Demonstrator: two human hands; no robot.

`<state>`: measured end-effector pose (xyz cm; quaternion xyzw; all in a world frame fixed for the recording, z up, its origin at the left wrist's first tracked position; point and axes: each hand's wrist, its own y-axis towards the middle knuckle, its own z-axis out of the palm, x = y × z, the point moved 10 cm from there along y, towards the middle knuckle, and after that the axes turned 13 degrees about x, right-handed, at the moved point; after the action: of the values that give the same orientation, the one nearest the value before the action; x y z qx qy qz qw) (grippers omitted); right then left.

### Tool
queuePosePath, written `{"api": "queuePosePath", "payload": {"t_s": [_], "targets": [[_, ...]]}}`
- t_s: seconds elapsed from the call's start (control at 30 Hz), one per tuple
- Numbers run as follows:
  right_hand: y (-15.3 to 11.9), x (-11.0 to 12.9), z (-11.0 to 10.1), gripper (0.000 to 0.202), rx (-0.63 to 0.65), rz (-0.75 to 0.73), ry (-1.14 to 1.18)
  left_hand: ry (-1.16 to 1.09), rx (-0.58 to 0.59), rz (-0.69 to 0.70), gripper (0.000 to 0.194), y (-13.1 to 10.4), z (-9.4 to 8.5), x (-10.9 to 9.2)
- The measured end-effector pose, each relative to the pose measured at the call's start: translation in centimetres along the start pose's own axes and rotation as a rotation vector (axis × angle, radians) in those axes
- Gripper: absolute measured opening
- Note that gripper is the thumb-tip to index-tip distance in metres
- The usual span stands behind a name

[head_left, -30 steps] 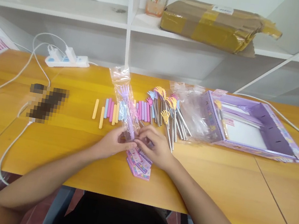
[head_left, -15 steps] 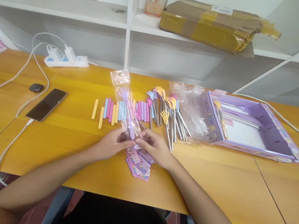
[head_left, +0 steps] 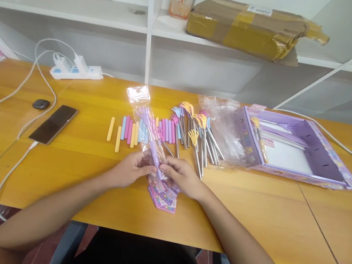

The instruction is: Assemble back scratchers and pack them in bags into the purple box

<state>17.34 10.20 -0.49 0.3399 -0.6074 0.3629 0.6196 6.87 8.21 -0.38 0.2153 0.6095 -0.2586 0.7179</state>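
Between my two hands is a clear plastic bag (head_left: pixel 138 95) with a purple back scratcher (head_left: pixel 155 152) inside, its hand-shaped head pointing away from me. My left hand (head_left: pixel 132 169) pinches the bag's near end from the left, thumb on top. From the right, my right hand (head_left: pixel 179 175) pinches the same end, its thumb close to the scratcher's handle. Under my hands lie several pink and purple printed cards (head_left: pixel 165 198), partly covered. Just beyond are coloured handle tubes (head_left: pixel 128 128) in a row and a pile of hand-headed metal scratcher rods (head_left: pixel 203 143).
Clear plastic bags (head_left: pixel 226 131) lie beside a purple open box (head_left: pixel 294 170) on the right, which holds a yellow scratcher. To the left are a phone (head_left: pixel 54 124) on a cable, a black mouse (head_left: pixel 41 104) and a power strip (head_left: pixel 77 72). A taped carton (head_left: pixel 243 28) sits on the shelf.
The bag's far end has tipped slightly left and lower. The scratcher's handle has slid a little toward me inside the bag. Both hands keep their hold in nearly the same place.
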Motion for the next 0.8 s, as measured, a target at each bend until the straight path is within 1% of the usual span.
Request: {"api": "queuePosePath", "payload": {"t_s": [0.07, 0.13, 0.2, 0.3, 0.37, 0.43, 0.5, 0.53, 0.57, 0.6, 0.63, 0.7, 0.73, 0.77, 0.8], "targets": [[0.0, -0.1, -0.2, 0.050, -0.001, 0.007, 0.011, 0.049, -0.040, 0.010, 0.035, -0.2, -0.4, -0.3], [-0.1, -0.2, 0.4, 0.049, 0.066, 0.035, 0.020, 0.120, -0.143, 0.054, 0.032, -0.7, -1.4, -1.1], [-0.4, -0.1, 2.2, 0.046, 0.226, 0.084, 0.017, 0.134, -0.240, 0.085, 0.031, -1.2, -2.6, -1.4], [-1.4, 0.0, 6.2, 0.044, 0.527, 0.175, 0.017, 0.033, -0.367, 0.089, 0.033, -1.7, -4.4, -0.8], [-2.3, -0.2, 8.6, 0.046, 0.692, 0.227, 0.015, -0.015, -0.468, 0.107, 0.034, -2.1, -5.5, -0.6], [-3.1, -0.9, 10.2, 0.047, 0.815, 0.271, 0.008, -0.042, -0.524, 0.125, 0.032, -2.3, -6.1, -0.6], [-3.5, -1.7, 10.6, 0.047, 0.865, 0.308, -0.006, -0.052, -0.508, 0.127, 0.031, -2.1, -5.9, -0.7], [-3.5, -2.1, 10.3, 0.047, 0.853, 0.319, -0.009, -0.047, -0.495, 0.125, 0.032, -2.0, -5.8, -0.8], [-3.2, -2.4, 9.5, 0.046, 0.807, 0.320, -0.016, -0.031, -0.485, 0.116, 0.034, -2.0, -5.6, -0.9], [-2.7, -2.4, 8.3, 0.046, 0.722, 0.301, -0.030, -0.008, -0.479, 0.103, 0.036, -2.0, -5.5, -0.9], [-2.1, -2.1, 6.7, 0.045, 0.602, 0.262, -0.060, 0.025, -0.477, 0.085, 0.037, -2.0, -5.3, -1.0], [-1.1, -0.6, 2.2, 0.043, 0.278, 0.138, -0.210, 0.114, -0.478, 0.039, 0.040, -2.2, -5.1, -0.9], [-1.1, 0.6, 0.0, 0.041, 0.108, 0.065, -0.334, 0.168, -0.473, 0.017, 0.042, -2.2, -5.0, -1.0], [-1.4, 1.8, -1.9, 0.037, -0.036, 0.001, -0.472, 0.217, -0.459, -0.004, 0.044, -2.2, -4.8, -0.9], [-1.8, 2.9, -3.1, 0.032, -0.132, -0.048, -0.607, 0.254, -0.439, -0.022, 0.046, -2.1, -4.5, -0.8]]}}
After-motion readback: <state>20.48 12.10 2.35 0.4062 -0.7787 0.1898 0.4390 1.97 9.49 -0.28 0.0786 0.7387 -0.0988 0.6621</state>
